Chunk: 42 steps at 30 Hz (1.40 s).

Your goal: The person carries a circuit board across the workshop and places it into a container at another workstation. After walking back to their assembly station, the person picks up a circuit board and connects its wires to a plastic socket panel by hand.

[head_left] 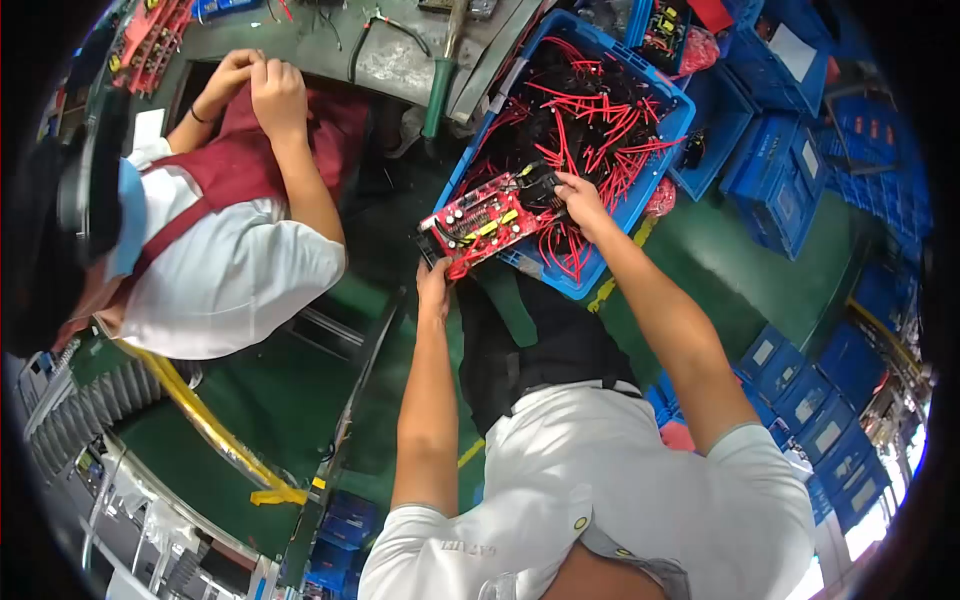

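Note:
A red circuit board (485, 222) with a black end piece, yellow parts and wires is held tilted over the near left edge of a blue crate (575, 285). My left hand (433, 288) grips the board's lower left corner, with the thumb on its edge. At the board's right end, my right hand (582, 203) pinches a black part (540, 188); whether this part is fixed to the board I cannot tell. Inside the crate lies a tangle of red wires (620, 130) with black pieces among them.
To the left sits a co-worker (235, 225) in a maroon apron, hands together at a metal workbench (385, 75). A green-handled tool (438, 98) lies at the bench's edge. Blue bins (775, 180) stand on the right, and red boards (155, 40) lie at the upper left.

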{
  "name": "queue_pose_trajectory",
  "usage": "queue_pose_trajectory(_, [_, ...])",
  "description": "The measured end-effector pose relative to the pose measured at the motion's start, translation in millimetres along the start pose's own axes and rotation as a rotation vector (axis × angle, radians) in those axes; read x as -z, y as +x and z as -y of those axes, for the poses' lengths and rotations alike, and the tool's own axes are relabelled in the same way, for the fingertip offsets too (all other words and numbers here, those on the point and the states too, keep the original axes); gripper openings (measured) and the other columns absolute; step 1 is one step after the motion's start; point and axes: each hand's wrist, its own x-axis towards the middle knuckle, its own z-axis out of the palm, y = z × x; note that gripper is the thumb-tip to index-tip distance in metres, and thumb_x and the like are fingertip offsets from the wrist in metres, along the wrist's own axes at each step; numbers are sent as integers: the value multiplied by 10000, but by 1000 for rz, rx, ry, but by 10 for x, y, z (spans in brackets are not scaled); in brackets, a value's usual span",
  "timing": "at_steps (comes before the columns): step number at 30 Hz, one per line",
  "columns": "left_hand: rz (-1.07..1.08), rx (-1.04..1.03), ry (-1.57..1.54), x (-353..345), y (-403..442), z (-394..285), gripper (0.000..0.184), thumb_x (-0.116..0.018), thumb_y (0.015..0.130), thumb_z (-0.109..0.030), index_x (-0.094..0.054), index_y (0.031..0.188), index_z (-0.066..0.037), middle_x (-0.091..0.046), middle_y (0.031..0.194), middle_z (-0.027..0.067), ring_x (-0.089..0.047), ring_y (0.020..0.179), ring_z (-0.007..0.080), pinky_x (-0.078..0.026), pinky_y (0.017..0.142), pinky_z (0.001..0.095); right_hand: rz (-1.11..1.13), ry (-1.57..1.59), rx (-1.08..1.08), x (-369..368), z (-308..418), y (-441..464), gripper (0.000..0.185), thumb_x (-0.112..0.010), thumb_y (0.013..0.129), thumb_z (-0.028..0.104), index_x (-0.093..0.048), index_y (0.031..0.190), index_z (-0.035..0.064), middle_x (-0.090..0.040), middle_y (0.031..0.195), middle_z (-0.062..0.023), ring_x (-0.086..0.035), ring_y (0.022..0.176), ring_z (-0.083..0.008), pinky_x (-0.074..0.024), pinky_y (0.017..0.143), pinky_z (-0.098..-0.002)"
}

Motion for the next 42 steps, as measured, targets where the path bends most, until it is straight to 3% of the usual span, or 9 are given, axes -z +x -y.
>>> queue_pose_trajectory(16, [31, 35, -47, 272, 763, 107, 327, -551, 795, -16, -572, 1116, -72, -609, 893, 20, -599, 753, 146, -520, 679, 306, -15, 197, -98, -199, -246, -13, 384, -508, 920, 4, -495, 1303, -26, -628, 1187, -100, -582, 1084, -164, -418, 960, -271])
queue_pose_trajectory(19, [46, -69, -56, 211, 830, 116, 346, -559, 795, -18, -572, 1135, -78, -612, 915, 7, -599, 786, 135, -508, 697, 298, -19, 261, -79, -238, -355, -16, 368, -505, 919, 2, -505, 1286, -25, -627, 1194, -92, -583, 1080, -160, -414, 966, -267])
queue_pose_trajectory(23, [41, -36, 125, 261, 859, 60, 329, -638, 851, -91, -569, 1172, -68, -628, 991, 8, -607, 884, 132, -492, 770, 276, -2, 252, -179, -164, -570, 89, 354, -467, 924, 5, -522, 1273, -9, -648, 1112, -78, -603, 972, -153, -458, 872, -283])
queue_pose_trajectory(26, [72, -102, 225, 219, 800, -37, 471, -681, 871, -130, -509, 1298, -34, -622, 1101, 42, -603, 976, 150, -482, 853, 283, 19, 223, -212, -147, -647, 107, 350, -451, 912, -10, -539, 1251, -1, -655, 1047, -73, -607, 911, -155, -472, 810, -290])
queue_pose_trajectory(29, [-21, -289, 281, 200, 742, -16, 620, -735, 836, -192, -462, 1364, -17, -572, 1218, 107, -572, 1065, 178, -451, 919, 282, 27, 231, -178, -150, -668, 99, 355, -450, 897, -25, -549, 1238, 3, -654, 1025, -74, -603, 891, -155, -468, 799, -292])
queue_pose_trajectory(30, [-58, -336, 405, 248, 763, -3, 681, -723, 849, -223, -401, 1414, -21, -431, 1381, 160, -493, 1204, 255, -416, 996, 328, 35, 259, -168, -160, -696, 110, 357, -450, 895, -26, -548, 1238, 3, -653, 1022, -75, -601, 890, -155, -466, 800, -293])
queue_pose_trajectory(33, [-255, -378, 498, 393, 511, 137, 683, -690, 884, -179, -340, 1434, 24, -482, 1368, 151, -480, 1212, 185, -382, 1004, 303, 29, 212, -159, -139, -745, 145, 372, -465, 880, -32, -530, 1246, -11, -650, 1025, -87, -605, 904, -164, -467, 806, -296])
queue_pose_trajectory(38, [-326, -197, 522, 1026, -283, 814, 617, -687, 859, -230, -452, 1348, 65, -464, 1382, 202, -454, 1265, 275, -361, 1040, 350, 39, 211, -225, -117, -842, 211, 390, -491, 862, -25, -521, 1250, -29, -653, 1043, -127, -631, 917, -203, -494, 792, -321])
queue_pose_trajectory(42, [-394, 215, 609, 1625, -1212, 1561, 605, -703, 826, -223, -495, 1324, 51, -505, 1351, 237, -490, 1245, 335, -379, 1042, 408, 58, 140, -263, -134, -835, 249, 385, -512, 855, 11, -525, 1238, -27, -654, 1042, -140, -639, 905, -229, -508, 771, -347])
